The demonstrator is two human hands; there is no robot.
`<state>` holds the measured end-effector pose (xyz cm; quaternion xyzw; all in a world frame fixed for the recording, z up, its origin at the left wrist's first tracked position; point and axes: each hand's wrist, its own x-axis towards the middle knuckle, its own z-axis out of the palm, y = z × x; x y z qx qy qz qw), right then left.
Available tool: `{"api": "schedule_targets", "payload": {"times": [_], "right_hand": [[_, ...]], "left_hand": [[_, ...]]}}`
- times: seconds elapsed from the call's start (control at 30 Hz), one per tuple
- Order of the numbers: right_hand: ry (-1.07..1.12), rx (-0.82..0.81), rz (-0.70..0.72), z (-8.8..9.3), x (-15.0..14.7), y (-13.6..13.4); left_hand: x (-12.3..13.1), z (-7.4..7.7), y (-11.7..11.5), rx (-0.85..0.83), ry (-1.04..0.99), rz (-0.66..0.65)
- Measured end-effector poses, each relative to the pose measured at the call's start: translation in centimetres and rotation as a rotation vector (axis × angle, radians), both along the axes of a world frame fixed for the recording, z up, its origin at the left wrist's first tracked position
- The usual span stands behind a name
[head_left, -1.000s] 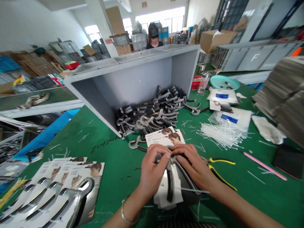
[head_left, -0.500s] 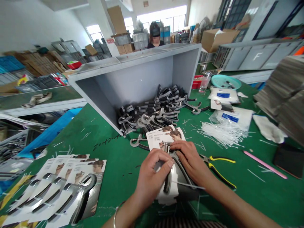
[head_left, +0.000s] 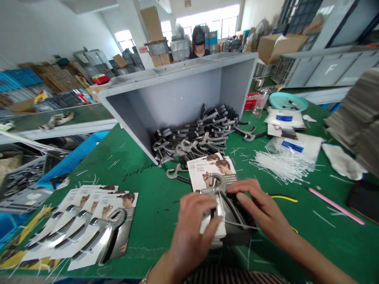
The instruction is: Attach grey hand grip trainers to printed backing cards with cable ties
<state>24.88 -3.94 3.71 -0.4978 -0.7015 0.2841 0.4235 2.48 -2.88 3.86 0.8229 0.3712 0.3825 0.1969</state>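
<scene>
In front of me a grey hand grip strengthener [head_left: 219, 182] with a coil spring lies on a stack of printed cards [head_left: 195, 167]. My left hand [head_left: 195, 225] curls its fingers and thumb around the strengthener's left handle. Beside the right handle is my right hand [head_left: 260, 201], fingers stretched out, their tips at or close to the spring end. A thin white cable tie [head_left: 244, 226] runs across the lower handles, its tail pointing right. To the left, several carded hand grips [head_left: 108, 225] overlap in a row.
A grey crate [head_left: 177, 83] tipped on its side spills several loose hand grips [head_left: 204, 134]. On the right lie white cable ties [head_left: 280, 165], yellow-handled pliers [head_left: 282, 198] partly behind my right hand, a pink stick [head_left: 336, 205] and a dark flat object [head_left: 364, 201]. A person [head_left: 199, 43] is behind the crate.
Both hands have drawn apart from the spring end, uncovering the coil and curved head. My left hand is lower and its grip looser; my right hand has shifted right. The view has turned slightly left.
</scene>
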Motion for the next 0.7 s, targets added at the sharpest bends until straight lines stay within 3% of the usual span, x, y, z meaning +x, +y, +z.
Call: {"api": "schedule_targets", "payload": {"times": [0.1, 0.2, 0.3, 0.47, 0.6, 0.7], "right_hand": [[-0.154, 0.016, 0.166, 1.0, 0.7, -2.1], [-0.306, 0.047, 0.291, 1.8, 0.3, -2.8], [-0.423, 0.078, 0.298, 2.4, -0.6, -2.4], [-0.484, 0.046, 0.343, 3.2, -1.3, -1.5], [-0.428, -0.027, 0.409, 3.5, -1.2, -1.2], [-0.371, -0.033, 0.418, 3.4, -1.3, -1.0]], "left_hand": [[-3.0, -0.5, 1.1, -0.071, -0.053, 0.218], [-4.4, -1.0, 1.3, -0.211, 0.071, 0.105], [-4.5, -0.8, 0.9, -0.223, 0.205, -0.025], [-4.2, 0.0, 0.7, -0.244, 0.297, -0.066], [-3.9, -0.1, 1.0, -0.293, 0.35, -0.066], [-3.5, -0.1, 0.9, -0.233, 0.385, -0.06]]}}
